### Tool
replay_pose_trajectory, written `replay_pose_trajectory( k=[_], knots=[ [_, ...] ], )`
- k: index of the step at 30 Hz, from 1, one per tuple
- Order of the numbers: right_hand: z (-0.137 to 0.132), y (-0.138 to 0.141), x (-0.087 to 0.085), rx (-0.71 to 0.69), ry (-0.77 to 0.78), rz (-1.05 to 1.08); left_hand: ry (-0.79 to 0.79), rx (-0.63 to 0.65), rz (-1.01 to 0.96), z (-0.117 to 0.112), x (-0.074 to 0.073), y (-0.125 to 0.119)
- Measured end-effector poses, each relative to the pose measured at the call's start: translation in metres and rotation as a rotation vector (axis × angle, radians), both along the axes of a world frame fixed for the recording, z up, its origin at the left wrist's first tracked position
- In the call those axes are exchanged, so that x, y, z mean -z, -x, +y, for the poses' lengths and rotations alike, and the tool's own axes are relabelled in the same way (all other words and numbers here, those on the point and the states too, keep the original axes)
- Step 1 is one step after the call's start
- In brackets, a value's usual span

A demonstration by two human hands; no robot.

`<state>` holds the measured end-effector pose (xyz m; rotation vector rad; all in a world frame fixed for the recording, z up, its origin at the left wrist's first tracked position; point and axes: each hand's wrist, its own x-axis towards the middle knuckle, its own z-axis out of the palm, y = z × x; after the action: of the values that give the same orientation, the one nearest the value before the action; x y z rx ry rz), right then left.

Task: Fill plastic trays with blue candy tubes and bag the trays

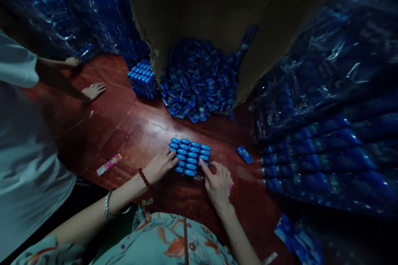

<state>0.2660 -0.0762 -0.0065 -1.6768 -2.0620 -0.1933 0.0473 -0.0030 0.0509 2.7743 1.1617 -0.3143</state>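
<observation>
A block of small, shiny blue oval-ended packs (191, 154) stands in rows on the reddish-brown wooden surface in front of me. My left hand (161, 165) rests against its left side, fingers stretched out and touching the end packs. At the right front corner is my right hand (217, 180); its index finger touches a pack there and the other fingers are bent loosely. Neither hand is closed around a pack. What lies under my palms is hidden. One loose blue pack (244, 154) lies to the right of the block.
Behind the block, a torn-open cardboard box (264, 49) spills a heap of blue packs (199, 78). Beside it stands another stack (143, 78). Plastic-wrapped blue bundles (311, 161) rise at the right. A pink wrapper (108, 164) lies left. A co-worker's hand (93, 90) rests on the surface.
</observation>
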Motion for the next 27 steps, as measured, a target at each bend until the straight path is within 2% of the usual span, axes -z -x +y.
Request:
replay_pose_trajectory(
  k=[4,7,10,13,16,18,21,24,26,27],
  knots=[
    [0.001,0.002,0.008,-0.022,-0.042,0.039,-0.046,-0.004,0.001,-0.008,0.004,-0.002],
    [0.003,0.003,0.004,-0.033,-0.076,0.097,-0.098,-0.046,-0.071,-0.018,0.008,0.005],
    [0.010,0.001,-0.017,-0.050,-0.072,0.190,-0.171,-0.109,-0.213,-0.026,0.003,0.018],
    [0.025,0.006,-0.045,-0.020,-0.069,0.268,-0.290,-0.248,-0.421,-0.022,-0.004,0.020],
    [0.048,0.021,-0.054,0.024,-0.001,0.220,-0.311,-0.448,-0.614,-0.004,0.003,0.002],
    [0.064,0.033,-0.047,0.012,0.134,0.148,-0.211,-0.552,-0.661,0.012,0.018,-0.015],
    [0.078,0.041,-0.030,-0.026,0.309,0.146,-0.032,-0.599,-0.697,0.030,0.040,-0.033],
    [0.077,0.029,-0.023,-0.107,0.287,0.372,0.063,-0.560,-0.817,0.050,0.044,-0.031],
    [0.070,0.009,-0.022,-0.132,0.216,0.608,0.045,-0.571,-0.869,0.072,0.037,-0.020],
    [0.066,-0.003,-0.022,-0.092,0.167,0.693,0.004,-0.603,-0.870,0.086,0.032,-0.014]
  ],
)
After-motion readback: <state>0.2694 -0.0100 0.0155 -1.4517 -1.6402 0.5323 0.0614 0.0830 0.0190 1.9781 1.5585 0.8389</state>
